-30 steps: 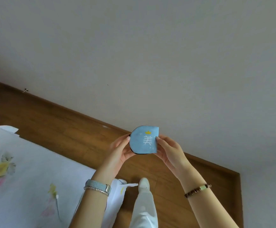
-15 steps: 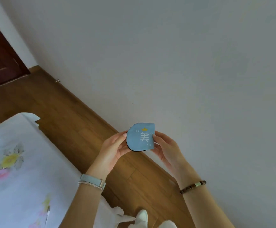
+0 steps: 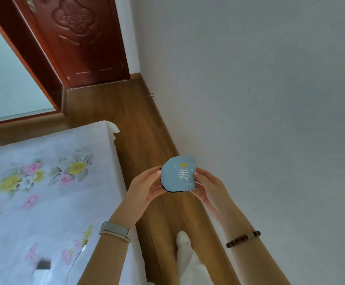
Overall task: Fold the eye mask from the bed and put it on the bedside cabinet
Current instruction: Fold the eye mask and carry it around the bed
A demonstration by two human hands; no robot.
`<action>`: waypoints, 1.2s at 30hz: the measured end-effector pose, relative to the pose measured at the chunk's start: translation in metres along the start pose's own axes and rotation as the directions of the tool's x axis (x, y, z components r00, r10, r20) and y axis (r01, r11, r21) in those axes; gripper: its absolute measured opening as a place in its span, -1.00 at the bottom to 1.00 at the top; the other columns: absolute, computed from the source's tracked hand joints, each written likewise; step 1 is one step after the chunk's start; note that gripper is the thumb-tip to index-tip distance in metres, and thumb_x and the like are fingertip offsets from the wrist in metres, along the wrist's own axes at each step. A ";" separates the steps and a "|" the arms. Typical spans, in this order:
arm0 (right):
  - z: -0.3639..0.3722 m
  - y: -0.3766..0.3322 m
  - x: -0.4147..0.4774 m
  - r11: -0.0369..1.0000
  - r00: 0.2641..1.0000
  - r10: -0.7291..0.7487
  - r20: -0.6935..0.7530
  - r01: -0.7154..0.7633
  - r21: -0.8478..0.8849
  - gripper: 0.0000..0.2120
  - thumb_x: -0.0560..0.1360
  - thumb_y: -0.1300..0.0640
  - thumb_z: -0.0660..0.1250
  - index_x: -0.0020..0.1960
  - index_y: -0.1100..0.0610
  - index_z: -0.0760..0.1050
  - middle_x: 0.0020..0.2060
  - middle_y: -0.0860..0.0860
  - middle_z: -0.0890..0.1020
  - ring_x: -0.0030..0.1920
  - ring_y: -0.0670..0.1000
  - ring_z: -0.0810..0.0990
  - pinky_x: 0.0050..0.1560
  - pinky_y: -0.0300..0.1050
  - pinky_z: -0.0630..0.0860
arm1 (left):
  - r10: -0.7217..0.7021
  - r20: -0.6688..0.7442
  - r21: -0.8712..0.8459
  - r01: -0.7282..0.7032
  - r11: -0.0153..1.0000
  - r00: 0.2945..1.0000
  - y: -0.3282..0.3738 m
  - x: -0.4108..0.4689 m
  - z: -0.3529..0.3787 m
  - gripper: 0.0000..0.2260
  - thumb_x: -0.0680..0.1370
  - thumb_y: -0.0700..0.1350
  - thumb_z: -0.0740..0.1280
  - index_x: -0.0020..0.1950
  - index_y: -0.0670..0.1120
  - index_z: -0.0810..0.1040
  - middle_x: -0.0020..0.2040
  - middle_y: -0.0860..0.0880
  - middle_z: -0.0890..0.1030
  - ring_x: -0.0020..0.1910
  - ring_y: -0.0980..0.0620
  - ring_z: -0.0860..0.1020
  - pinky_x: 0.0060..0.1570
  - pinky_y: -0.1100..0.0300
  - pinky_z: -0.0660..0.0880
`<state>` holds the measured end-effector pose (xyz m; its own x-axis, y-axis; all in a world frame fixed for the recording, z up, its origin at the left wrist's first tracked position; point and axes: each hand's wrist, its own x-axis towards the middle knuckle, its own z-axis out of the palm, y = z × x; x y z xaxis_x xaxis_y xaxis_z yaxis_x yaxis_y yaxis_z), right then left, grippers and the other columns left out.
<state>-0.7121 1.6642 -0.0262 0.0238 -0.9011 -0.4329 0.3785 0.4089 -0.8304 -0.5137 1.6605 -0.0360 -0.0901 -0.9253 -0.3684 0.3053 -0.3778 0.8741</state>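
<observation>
Wood floor runs between the bed and the pale wall, and a red door has swung into view that was out of frame a second ago. Left hand and right hand each pinch a side of the mask, held folded in the air as before. I judge the person is turning to look for the cabinet, which is not in view. Under the mask only a dark edge shows.

The light blue eye mask bears a white character "美" beneath a small yellow crown.
</observation>
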 end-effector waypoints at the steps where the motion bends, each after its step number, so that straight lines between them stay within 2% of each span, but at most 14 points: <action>1: 0.005 -0.004 0.017 1.000 0.999 0.019 0.035 -0.019 -0.001 -0.76 0.59 0.23 0.29 0.22 0.21 0.60 0.05 0.16 0.73 0.00 0.09 0.73 -0.08 -0.11 0.67 | 0.007 -0.039 -0.016 -0.008 1.000 0.999 0.005 0.010 -0.003 -0.74 0.58 -0.13 0.31 0.25 -0.10 0.56 0.13 -0.08 0.70 0.11 -0.05 0.67 -0.06 0.13 0.64; 5: 0.030 -0.025 0.087 0.995 0.986 0.090 0.141 -0.084 -0.046 -0.77 0.59 0.23 0.29 0.22 0.19 0.60 0.04 0.13 0.74 0.04 0.09 0.73 -0.05 -0.09 0.68 | 0.039 -0.183 -0.067 -0.052 0.996 0.982 0.029 0.057 -0.013 -0.77 0.57 -0.17 0.31 0.21 -0.13 0.58 0.12 -0.13 0.67 0.09 -0.09 0.68 -0.08 0.11 0.65; 10: 0.062 -0.066 0.162 0.990 0.959 0.099 0.266 -0.067 -0.127 -0.78 0.59 0.19 0.30 0.21 0.11 0.60 0.09 0.09 0.73 0.11 0.08 0.71 -0.01 -0.10 0.68 | 0.085 -0.290 -0.116 -0.123 0.986 0.953 0.067 0.116 -0.020 -0.78 0.56 -0.19 0.31 0.19 -0.15 0.60 0.06 -0.11 0.71 0.05 -0.09 0.69 -0.08 0.08 0.66; 16: 0.102 -0.105 0.230 0.981 0.923 0.129 0.362 -0.066 -0.182 -0.76 0.61 0.19 0.27 0.25 0.12 0.57 0.15 0.12 0.69 0.15 0.08 0.69 0.05 -0.10 0.66 | 0.167 -0.326 -0.110 -0.212 0.971 0.930 0.109 0.166 -0.030 -0.81 0.59 -0.18 0.28 0.14 -0.06 0.62 0.00 -0.01 0.74 0.04 -0.04 0.70 -0.10 0.13 0.66; 19: 0.122 -0.117 0.258 0.980 0.906 0.141 0.399 -0.070 -0.188 -0.75 0.61 0.19 0.26 0.26 0.12 0.55 0.18 0.12 0.68 0.17 0.08 0.68 0.07 -0.10 0.65 | 0.183 -0.369 -0.120 -0.242 0.963 0.911 0.127 0.191 -0.041 -0.80 0.59 -0.18 0.27 0.17 -0.08 0.61 0.00 -0.01 0.74 0.04 -0.04 0.70 -0.11 0.14 0.66; 27: 0.178 -0.135 0.347 0.971 0.885 0.158 0.438 -0.060 -0.230 -0.72 0.61 0.17 0.27 0.30 0.13 0.53 0.20 0.14 0.66 0.20 0.10 0.66 0.04 -0.14 0.65 | 0.184 -0.397 -0.137 -0.257 0.957 0.899 0.167 0.267 -0.080 -0.71 0.60 -0.17 0.24 0.31 -0.15 0.52 0.15 -0.12 0.67 0.12 -0.11 0.67 0.00 0.08 0.63; 36: 0.282 -0.160 0.462 0.967 0.871 0.198 0.450 -0.098 -0.236 -0.73 0.60 0.18 0.30 0.28 0.14 0.54 0.19 0.12 0.67 0.16 0.05 0.68 0.03 -0.14 0.66 | 0.195 -0.401 -0.110 -0.258 0.960 0.895 0.244 0.374 -0.162 -0.66 0.58 -0.10 0.28 0.34 -0.14 0.52 0.22 -0.17 0.63 0.20 -0.12 0.62 0.02 0.11 0.63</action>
<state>-0.5010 1.1418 0.0058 0.5116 -0.7687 -0.3838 0.1451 0.5175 -0.8433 -0.3191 1.2278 -0.0124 0.3591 -0.8882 -0.2865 0.4208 -0.1199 0.8992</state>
